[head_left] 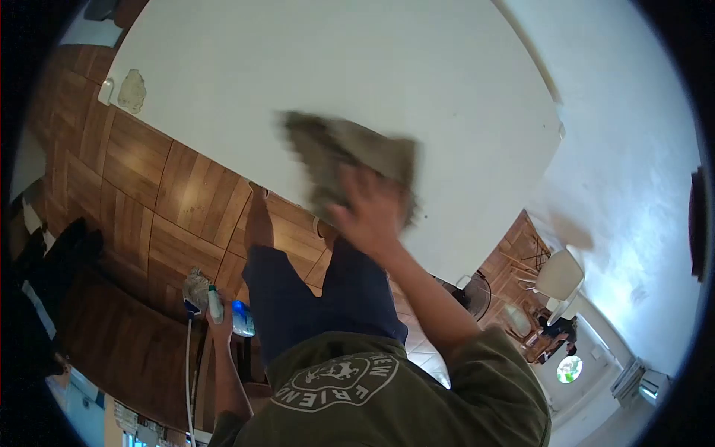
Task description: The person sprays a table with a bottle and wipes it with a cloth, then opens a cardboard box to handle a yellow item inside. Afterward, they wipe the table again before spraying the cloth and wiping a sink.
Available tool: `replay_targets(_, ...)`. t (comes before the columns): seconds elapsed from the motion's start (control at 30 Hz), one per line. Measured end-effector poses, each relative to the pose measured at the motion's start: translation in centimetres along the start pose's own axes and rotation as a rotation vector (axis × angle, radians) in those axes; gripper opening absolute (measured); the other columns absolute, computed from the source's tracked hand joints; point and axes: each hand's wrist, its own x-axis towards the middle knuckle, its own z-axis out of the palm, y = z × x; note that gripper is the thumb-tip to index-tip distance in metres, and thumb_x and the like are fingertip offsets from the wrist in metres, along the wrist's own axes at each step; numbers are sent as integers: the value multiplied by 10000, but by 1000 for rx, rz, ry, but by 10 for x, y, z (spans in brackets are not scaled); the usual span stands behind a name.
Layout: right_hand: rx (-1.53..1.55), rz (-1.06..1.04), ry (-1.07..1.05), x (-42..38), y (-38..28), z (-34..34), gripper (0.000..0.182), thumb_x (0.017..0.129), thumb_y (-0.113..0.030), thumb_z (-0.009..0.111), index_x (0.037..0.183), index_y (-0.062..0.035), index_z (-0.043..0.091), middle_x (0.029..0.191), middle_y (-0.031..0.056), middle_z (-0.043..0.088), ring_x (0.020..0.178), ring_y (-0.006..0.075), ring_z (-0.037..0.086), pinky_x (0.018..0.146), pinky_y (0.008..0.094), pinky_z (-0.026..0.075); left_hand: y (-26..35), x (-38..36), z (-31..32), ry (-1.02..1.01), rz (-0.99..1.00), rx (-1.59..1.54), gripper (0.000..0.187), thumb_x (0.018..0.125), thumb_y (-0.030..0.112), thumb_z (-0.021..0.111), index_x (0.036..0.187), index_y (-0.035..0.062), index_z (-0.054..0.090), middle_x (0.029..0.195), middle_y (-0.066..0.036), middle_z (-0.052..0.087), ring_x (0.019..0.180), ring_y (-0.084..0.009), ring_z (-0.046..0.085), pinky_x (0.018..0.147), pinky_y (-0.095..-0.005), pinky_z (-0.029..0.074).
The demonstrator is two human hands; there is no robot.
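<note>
My right hand [366, 212] lies with its fingers spread flat on a brownish-grey cloth [383, 145] and presses it against the white tabletop [313, 52], near the edge closest to me. Both hand and cloth are blurred by motion. Low at my left side, away from the table, my left hand [220, 328] is closed around what looks like a spray bottle [242, 320], with a blue part and a white and green part. The grip itself is partly hidden.
A pale irregular patch [132, 91] marks the table's left corner. Beside my left hand are a mop-like head [195, 287], a white pole [188, 372] and a brown wooden surface [119, 328]. A fan [473, 296], a chair [560, 274] and a person [558, 335] are at the right.
</note>
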Motion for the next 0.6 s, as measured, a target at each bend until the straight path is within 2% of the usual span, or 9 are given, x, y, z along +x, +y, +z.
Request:
replay_targets(0.13,-407,585,224,-140,193,20,816,905,-547,514,1498,-26,309,1530,231,316,1369,454,313,1071,596,259,15,-30,21,12,160,49,292,929,106,639,1198,11,577,1029,-37,615,940,-118,571,818,-284,468)
replay_targets(0.2,-382,1038,366,-84,220,-1,785,939,-541,472,1477,10,314,1531,234,298,1374,461,288,1082,597,230,18,-43,24,-58,214,92,300,931,105,640,1208,13,574,997,-24,601,897,-98,553,773,-273,465)
replay_targets(0.27,-514,874,314,-8,199,12,581,953,-495,453,1263,-10,532,1377,243,457,1294,466,377,1032,653,260,22,-42,31,-113,277,69,300,934,107,638,1212,12,575,985,-18,593,880,-90,540,772,-263,456)
replay_targets(0.3,-635,493,154,23,133,-19,580,933,-485,472,1285,-29,536,1382,261,446,1305,490,360,1039,674,253,15,-45,30,-129,146,-1,341,955,125,627,1275,34,550,1121,-38,581,995,-119,529,896,-256,414)
replay_targets(0.33,-423,290,591,45,90,-9,588,923,-481,477,1338,-65,509,1422,244,419,1318,509,340,1052,686,243,8,-41,26,-187,172,24,343,954,127,629,1274,32,550,1120,-39,584,993,-117,527,893,-256,415)
replay_targets(0.4,-246,-65,392,32,19,4,666,902,-495,516,1448,-128,412,1533,174,322,1373,503,276,1097,652,228,0,-36,13,-284,223,62,347,952,133,632,1272,28,549,1117,-40,590,988,-111,524,887,-254,417)
replay_targets(0.47,74,-85,300,-18,23,23,702,891,-469,558,1482,-139,372,1555,166,292,1419,452,239,1158,562,201,18,-48,22,-200,285,150,326,939,134,645,1233,16,569,980,-12,572,890,-97,521,800,-246,433)
replay_targets(0.53,-161,123,220,-80,70,18,695,892,-432,582,1482,-127,379,1561,163,285,1441,409,226,1188,496,177,2,-51,14,-133,308,169,314,930,139,656,1206,6,584,901,-4,566,831,-94,523,749,-246,441)
replay_targets(0.6,-10,390,486,-147,141,33,670,883,-424,616,1450,-110,445,1516,192,364,1440,395,235,1184,491,167,-41,-58,-8,-72,297,128,313,926,148,663,1191,-2,593,882,-15,571,813,-104,529,736,-253,442)
